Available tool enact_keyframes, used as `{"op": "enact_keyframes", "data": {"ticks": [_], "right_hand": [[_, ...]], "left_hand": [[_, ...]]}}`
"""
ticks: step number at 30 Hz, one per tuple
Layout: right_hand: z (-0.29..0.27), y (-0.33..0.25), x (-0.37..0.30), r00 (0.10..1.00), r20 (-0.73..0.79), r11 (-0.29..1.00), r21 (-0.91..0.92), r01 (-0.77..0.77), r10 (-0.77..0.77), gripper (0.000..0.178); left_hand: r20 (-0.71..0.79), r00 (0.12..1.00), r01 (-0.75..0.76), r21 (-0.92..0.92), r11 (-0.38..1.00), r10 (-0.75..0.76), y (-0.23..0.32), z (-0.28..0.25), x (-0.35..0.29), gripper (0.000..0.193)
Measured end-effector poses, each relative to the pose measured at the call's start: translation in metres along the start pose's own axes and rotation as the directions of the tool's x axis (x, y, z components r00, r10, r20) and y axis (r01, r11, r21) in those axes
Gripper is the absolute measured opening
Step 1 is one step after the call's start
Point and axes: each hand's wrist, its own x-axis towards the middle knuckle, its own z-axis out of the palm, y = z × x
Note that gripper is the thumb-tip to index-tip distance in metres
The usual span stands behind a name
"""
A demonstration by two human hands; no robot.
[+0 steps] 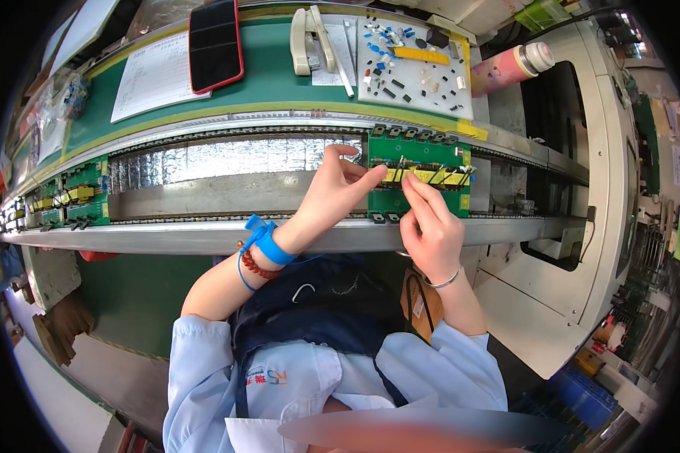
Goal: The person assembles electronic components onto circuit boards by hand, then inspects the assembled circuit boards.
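A green circuit board (pixel 385 200) sits in the rail track in front of me, with a row of yellow-wrapped components (pixel 431 176), dark upright parts and thin wires across it. My left hand (pixel 336 185) reaches over the board's left edge. Its thumb tip touches the left end of the yellow row, while the index finger is bent up and apart. Over the front half of the board is my right hand (pixel 434 230); two fingers stretch side by side onto the yellow row, and the thumb stays apart. Whatever lies under those fingertips is hidden.
More populated boards (pixel 79 192) stand at the track's left end. Beyond the rail are a phone (pixel 215 49), paper sheets (pixel 155 79), a cream hand tool (pixel 302 45), a white tray (pixel 370 83) of loose components and a pink bottle (pixel 499 72). A pale machine housing (pixel 574 264) borders the right.
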Motion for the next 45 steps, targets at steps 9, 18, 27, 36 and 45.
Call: {"op": "enact_keyframes", "data": {"ticks": [9,18,27,36,45], "right_hand": [[-0.003,0.002,0.004,0.999,0.012,0.998,0.052,-0.035,0.034,0.034],[0.002,-0.041,-0.009,0.988,0.153,0.989,0.144,-0.027,0.005,0.030],[0.067,-0.052,0.012,0.913,0.398,0.991,-0.125,-0.045,0.092,0.068],[0.053,-0.036,0.008,0.919,0.358,0.977,-0.185,-0.104,0.166,0.062],[0.035,0.010,0.002,0.881,0.350,0.928,-0.305,-0.214,0.318,0.060]], "left_hand": [[0.116,0.992,0.024,0.205,0.978,-0.049,0.008,-0.009,0.005,0.053],[-0.015,0.708,-0.584,0.548,0.598,0.706,0.011,-0.070,-0.070,0.026],[-0.201,0.811,-0.440,0.409,0.800,0.549,-0.014,-0.084,-0.081,0.018],[-0.201,0.814,-0.452,0.368,0.813,0.544,-0.016,-0.088,-0.079,0.014],[-0.253,0.693,-0.589,0.341,0.733,0.675,-0.022,-0.098,-0.095,0.017]]}}
